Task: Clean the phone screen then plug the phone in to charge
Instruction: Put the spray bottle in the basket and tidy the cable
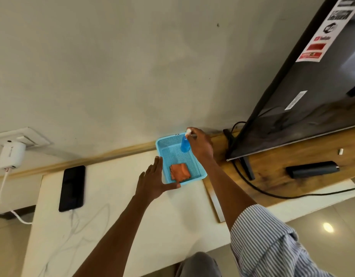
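White table (120, 212) against beige wall (112, 66); phone (72, 188) flat, long axis toward wall. Right hand (200, 145) grasps spray bottle (185, 145); left hand (153, 181) released.

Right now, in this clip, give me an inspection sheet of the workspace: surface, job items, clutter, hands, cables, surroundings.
Surface: pale table beside a wooden shelf.
Job's things: black phone flat on the table, white cable at its near end; spray bottle and orange cloth in the blue basket.
Clutter: black remote on the shelf.
Hands: right hand grips the bottle; left hand open against the basket.
Cables: black cord from the TV.
Surroundings: white charger in a wall socket.
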